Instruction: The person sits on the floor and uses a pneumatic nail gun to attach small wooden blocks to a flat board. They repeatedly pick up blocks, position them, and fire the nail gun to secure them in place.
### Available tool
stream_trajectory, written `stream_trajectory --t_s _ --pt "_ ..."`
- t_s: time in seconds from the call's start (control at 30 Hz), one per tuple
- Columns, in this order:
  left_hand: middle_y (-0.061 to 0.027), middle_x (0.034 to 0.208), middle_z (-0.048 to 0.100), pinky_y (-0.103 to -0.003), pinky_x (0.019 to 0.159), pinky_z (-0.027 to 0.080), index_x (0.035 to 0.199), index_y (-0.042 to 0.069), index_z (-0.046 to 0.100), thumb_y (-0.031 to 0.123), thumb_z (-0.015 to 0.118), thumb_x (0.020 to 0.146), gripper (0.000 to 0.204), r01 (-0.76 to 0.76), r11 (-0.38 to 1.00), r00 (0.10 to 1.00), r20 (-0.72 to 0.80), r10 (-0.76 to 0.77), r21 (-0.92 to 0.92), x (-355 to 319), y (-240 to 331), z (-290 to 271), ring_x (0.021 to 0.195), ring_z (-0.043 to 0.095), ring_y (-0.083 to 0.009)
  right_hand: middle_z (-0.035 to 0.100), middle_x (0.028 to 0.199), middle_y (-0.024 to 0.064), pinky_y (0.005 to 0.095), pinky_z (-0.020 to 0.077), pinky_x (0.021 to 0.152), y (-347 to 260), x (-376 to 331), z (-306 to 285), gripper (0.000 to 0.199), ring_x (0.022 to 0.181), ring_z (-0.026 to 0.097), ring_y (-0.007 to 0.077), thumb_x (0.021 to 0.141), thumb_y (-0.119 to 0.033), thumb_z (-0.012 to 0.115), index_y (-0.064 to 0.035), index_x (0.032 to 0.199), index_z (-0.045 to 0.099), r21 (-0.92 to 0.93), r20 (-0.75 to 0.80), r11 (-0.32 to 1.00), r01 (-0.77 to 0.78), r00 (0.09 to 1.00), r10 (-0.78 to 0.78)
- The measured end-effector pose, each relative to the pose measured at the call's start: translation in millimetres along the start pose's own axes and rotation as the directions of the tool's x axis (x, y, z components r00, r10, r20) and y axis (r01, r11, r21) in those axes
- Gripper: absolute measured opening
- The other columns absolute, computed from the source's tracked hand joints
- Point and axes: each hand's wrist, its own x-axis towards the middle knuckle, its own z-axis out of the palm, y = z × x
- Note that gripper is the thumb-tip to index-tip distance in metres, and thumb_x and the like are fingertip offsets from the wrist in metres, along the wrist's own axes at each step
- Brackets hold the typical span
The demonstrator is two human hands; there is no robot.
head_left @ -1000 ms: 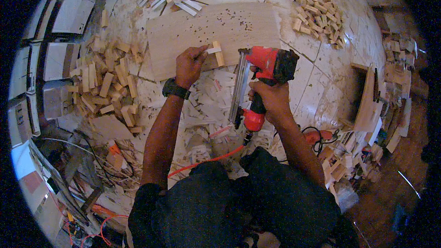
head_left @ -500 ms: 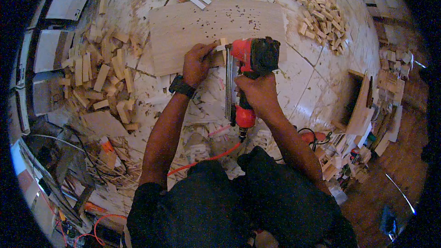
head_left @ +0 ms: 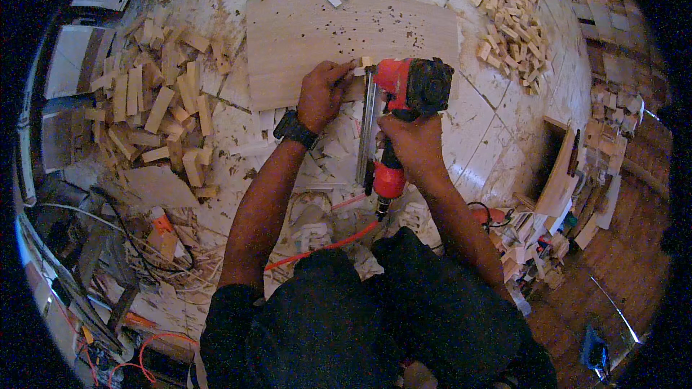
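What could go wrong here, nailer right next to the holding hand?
1. The left hand pins small wood pieces right beside the nose of the red nail gun; a stray fastener could hit the fingers.
2. The orange air hose trails by the knees and might snag.

Black wristwatch (head_left: pixel 294 128), dark short sleeves, dark trousers

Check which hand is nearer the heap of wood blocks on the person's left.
Left. The left hand rests on the wooden board, closer to the block heap; the right hand grips the red nail gun, farther right.
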Motion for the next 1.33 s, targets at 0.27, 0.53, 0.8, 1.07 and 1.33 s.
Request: stream_trajectory --t_s 0.27,0.53,0.8,1.07,1.33 --pt "-0.0148 0.081 0.060 -0.039 0.069 0.048 0.105 0.007 0.065 0.002 0.060 0.076 0.030 -0.052 0.997 0.998 -0.023 0.051 -0.059 1.5 -3.8 0.8 0.074 0.058 -0.0316 0.058 0.072 0.0054 0.0296 0.0508 0.051 -7.1 -1.8 0.8 0.028 0.057 0.059 0.0156 0.073 0.001 0.063 -0.0017 0.099 0.054 -0.058 -0.041 0.988 -0.144 0.989 0.142" --pt "-0.0145 0.080 0.059 -0.039 0.070 0.048 0.106 0.008 0.066 0.000 0.059 0.073 0.035 -0.036 0.999 0.999 -0.012 0.036 -0.005 0.7 -5.3 3.9 0.076 0.058 -0.0315 0.057 0.070 0.0038 0.0304 0.0481 0.050 -7.5 0.9 6.0 0.027 0.055 0.056 0.0150 0.070 0.001 0.060 -0.0027 0.096 0.054 -0.052 -0.022 0.995 -0.082 0.996 0.081" --pt "-0.0153 0.083 0.060 -0.039 0.072 0.048 0.109 0.010 0.066 0.003 0.058 0.077 0.033 0.002 0.997 0.997 0.074 -0.007 0.072 0.6 0.9 0.5 0.079 0.058 -0.0313 0.061 0.068 0.0115 0.0407 0.0482 0.058 -0.2 0.6 10.0 0.017 0.060 0.060 0.0298 0.067 -0.011 0.060 -0.0037 0.082 0.058 -0.193 -0.091 0.981 -0.023 0.996 0.006" --pt "-0.0158 0.090 0.061 -0.040 0.074 0.049 0.110 0.005 0.062 0.008 0.061 0.080 0.031 -0.164 0.984 0.978 -0.116 0.171 0.068 4.5 4.8 -2.5 0.085 0.059 -0.0331 0.057 0.069 0.0058 0.0299 0.0505 0.047 3.8 -30.9 -52.1 0.025 0.051 0.056 0.0160 0.070 0.001 0.063 -0.0011 0.094 0.056 0.361 -0.239 0.928 -0.096 0.952 0.191" --pt "-0.0182 0.131 0.045 -0.041 0.084 0.049 0.129 0.012 0.047 0.019 0.066 0.079 0.053 -0.050 0.787 0.999 0.023 0.045 0.615 -49.5 18.0 -0.4 0.103 0.057 -0.0314 0.059 0.077 0.0050 0.0306 0.0510 0.047 30.7 -44.6 -84.5 0.031 0.053 0.058 0.0165 0.072 0.000 0.062 -0.0065 0.102 0.057 0.563 -0.216 0.816 -0.135 0.928 0.302"
